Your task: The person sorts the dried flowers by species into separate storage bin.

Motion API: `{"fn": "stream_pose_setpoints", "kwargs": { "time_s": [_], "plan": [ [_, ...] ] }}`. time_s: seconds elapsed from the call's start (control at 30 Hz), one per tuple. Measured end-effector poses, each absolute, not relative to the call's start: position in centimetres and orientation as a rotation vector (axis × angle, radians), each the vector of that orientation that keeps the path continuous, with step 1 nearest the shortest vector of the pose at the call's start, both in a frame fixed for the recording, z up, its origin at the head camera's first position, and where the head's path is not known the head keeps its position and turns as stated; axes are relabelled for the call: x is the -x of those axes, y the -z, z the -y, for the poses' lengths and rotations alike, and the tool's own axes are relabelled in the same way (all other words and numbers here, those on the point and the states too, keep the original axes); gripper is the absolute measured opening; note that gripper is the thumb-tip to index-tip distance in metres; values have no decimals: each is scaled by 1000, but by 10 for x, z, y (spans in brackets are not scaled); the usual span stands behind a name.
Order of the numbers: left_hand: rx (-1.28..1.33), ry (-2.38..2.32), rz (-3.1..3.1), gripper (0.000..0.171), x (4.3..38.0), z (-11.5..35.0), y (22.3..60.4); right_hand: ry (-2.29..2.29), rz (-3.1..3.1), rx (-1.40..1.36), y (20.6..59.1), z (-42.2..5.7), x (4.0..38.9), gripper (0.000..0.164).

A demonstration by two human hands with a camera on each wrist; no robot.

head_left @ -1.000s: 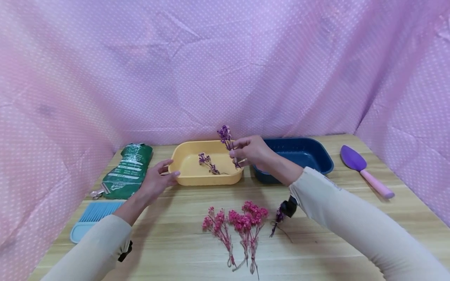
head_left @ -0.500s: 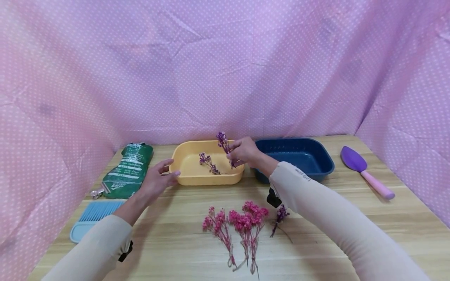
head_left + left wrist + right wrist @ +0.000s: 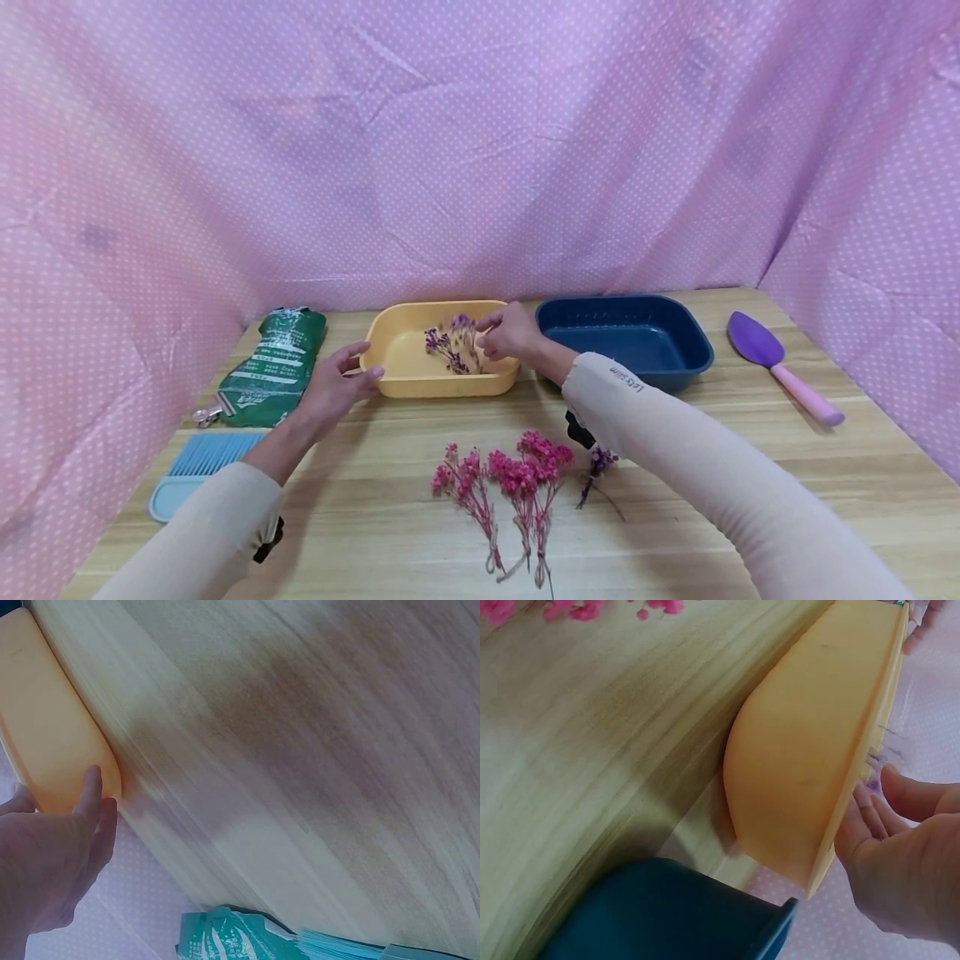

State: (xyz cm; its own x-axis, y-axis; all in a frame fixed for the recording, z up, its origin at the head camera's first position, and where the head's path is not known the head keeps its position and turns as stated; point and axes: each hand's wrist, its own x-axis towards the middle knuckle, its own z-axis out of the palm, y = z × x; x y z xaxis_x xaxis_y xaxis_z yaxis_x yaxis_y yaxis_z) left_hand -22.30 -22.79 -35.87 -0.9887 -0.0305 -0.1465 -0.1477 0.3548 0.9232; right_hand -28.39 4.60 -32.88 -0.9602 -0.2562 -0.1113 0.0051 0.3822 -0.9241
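Observation:
My left hand (image 3: 339, 387) rests its fingers and thumb against the left end of a yellow tray (image 3: 442, 386), the digits fairly straight in the left wrist view. At the tray's right side, my right hand (image 3: 513, 333) reaches over the rim with thumb and fingers apart. Just left of its fingertips, a bunch of dried purple flowers (image 3: 463, 335) shows blurred, low inside the tray. Beside it, another purple bunch (image 3: 444, 346) lies on the tray floor. Several bunches of pink dried flowers (image 3: 525, 471) and one more purple bunch (image 3: 597, 467) lie on the table in front.
A dark blue tray (image 3: 630, 375) stands right of the yellow one, and a purple spatula (image 3: 757, 337) with a pink handle lies further right. On the left are a clipped green bag (image 3: 273, 367) and a light blue brush (image 3: 183, 492). Pink dotted cloth (image 3: 465, 150) hangs behind.
My right hand has moved left and down into the yellow tray, and its purple bunch has left the fingers and dropped beside the other one. My left hand stays at the tray's end.

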Motion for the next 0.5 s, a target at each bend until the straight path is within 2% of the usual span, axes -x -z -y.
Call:
{"fn": "stream_pose_setpoints", "kwargs": {
  "time_s": [0.5],
  "plan": [
    [190, -1697, -2507, 66, 222, 226, 357, 1732, -2270, 253, 313, -58, 272, 33]
  ]
}}
